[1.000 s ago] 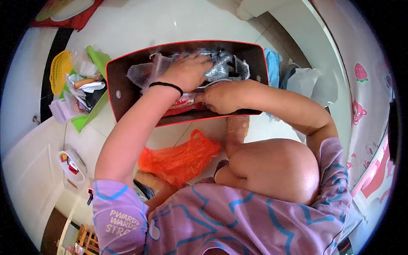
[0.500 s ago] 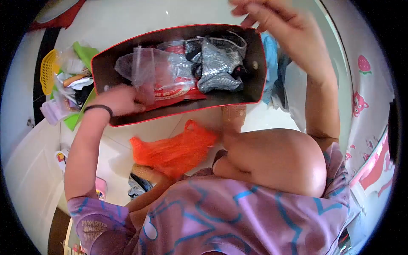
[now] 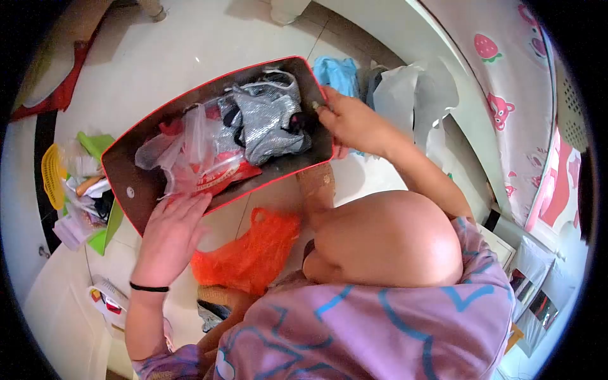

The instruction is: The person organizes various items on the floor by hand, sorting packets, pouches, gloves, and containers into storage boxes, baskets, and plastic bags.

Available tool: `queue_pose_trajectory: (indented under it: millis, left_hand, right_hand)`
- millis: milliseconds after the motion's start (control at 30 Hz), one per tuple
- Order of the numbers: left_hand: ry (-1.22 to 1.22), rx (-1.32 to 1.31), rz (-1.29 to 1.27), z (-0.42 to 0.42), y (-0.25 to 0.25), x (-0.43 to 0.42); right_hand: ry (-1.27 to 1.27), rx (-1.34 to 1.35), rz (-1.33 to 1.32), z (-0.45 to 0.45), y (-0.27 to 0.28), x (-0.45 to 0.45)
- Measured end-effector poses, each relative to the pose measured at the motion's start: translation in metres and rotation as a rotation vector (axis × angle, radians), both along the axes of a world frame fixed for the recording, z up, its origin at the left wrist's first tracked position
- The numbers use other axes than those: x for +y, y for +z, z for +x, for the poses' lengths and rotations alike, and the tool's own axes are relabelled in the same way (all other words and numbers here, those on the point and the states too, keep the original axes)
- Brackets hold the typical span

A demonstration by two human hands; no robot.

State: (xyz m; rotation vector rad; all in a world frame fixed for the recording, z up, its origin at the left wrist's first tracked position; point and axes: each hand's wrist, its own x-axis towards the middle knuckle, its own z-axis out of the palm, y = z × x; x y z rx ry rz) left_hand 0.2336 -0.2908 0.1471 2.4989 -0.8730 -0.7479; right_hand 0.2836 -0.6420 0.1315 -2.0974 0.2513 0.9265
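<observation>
A dark storage box point(image 3: 130, 212) with a red rim stands at a slant on the floor in front of me. Inside it lie a silver quilted bag point(image 3: 269, 123) with dark straps, clear plastic bags point(image 3: 196, 139) and a red printed packet point(image 3: 240, 174). My right hand point(image 3: 361, 123) grips the box's right end wall, thumb over the inner side. At the near left rim, my left hand point(image 3: 171, 234) rests with its fingers stretched out over the edge, holding nothing I can see. An orange plastic bag point(image 3: 253, 250) lies on the floor between the box and my body.
Left of the box is a green bin point(image 3: 109, 231) with mixed items and a yellow basket point(image 3: 54, 177). Blue cloth point(image 3: 339, 73) and whitish plastic bags point(image 3: 405, 92) lie beyond the right end. A pink-patterned curtain point(image 3: 500, 114) hangs at right. My bent knee point(image 3: 399, 234) is close by.
The box has turned, its right end swinging away and its left end coming nearer. My right hand has come down onto the right end; my left hand has moved from inside to the near rim.
</observation>
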Motion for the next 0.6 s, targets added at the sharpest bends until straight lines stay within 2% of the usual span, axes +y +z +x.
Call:
queue_pose_trajectory:
  millis: [33,100,167,200,267,300,333,400,433,467,500,567,600]
  left_hand:
    - [-0.034,-0.136,0.091,-0.004,-0.006,-0.002]
    - [-0.059,-0.201,0.066,0.001,-0.018,0.007]
    - [0.265,-0.101,0.141,0.007,-0.027,0.021]
    - [0.244,-0.219,0.058,0.016,-0.036,0.028]
    - [0.308,-0.176,0.108,0.036,-0.031,0.017]
    - [0.368,-0.138,0.144,0.044,-0.027,0.011]
    - [0.377,-0.142,0.152,0.052,-0.024,0.008]
    - [0.431,-0.047,0.183,0.064,-0.021,0.001]
    - [0.443,-0.052,0.190,0.065,-0.020,-0.005]
    - [0.350,-0.361,0.092,0.065,-0.019,-0.012]
    - [0.246,-0.666,-0.002,0.062,-0.017,-0.019]
    - [0.354,-0.402,-0.332,0.036,-0.017,-0.034]
    - [0.375,-0.231,-0.422,0.023,-0.017,-0.048]
  right_hand:
    - [-0.037,-0.017,0.068,0.001,-0.002,0.001]
    - [-0.054,-0.039,0.090,0.012,-0.010,0.008]
    - [0.052,-0.303,0.036,0.030,-0.020,0.015]
    - [0.087,-0.389,0.018,0.038,-0.023,0.014]
    - [-0.387,-0.329,0.404,0.060,-0.020,0.003]
    - [-0.471,-0.405,0.414,0.066,-0.021,-0.010]
    - [-0.537,-0.494,0.284,0.069,-0.032,-0.022]
    - [-0.148,-0.735,-0.413,0.060,-0.098,-0.077]
    - [-0.117,-0.496,-0.515,0.049,-0.101,-0.082]
    - [-0.082,-0.253,-0.609,0.036,-0.102,-0.083]
    - [-0.003,-0.159,-0.644,0.031,-0.111,-0.086]
    - [0.090,-0.071,-0.671,0.022,-0.144,-0.098]
    - [-0.071,-0.004,-0.606,0.015,-0.167,-0.107]
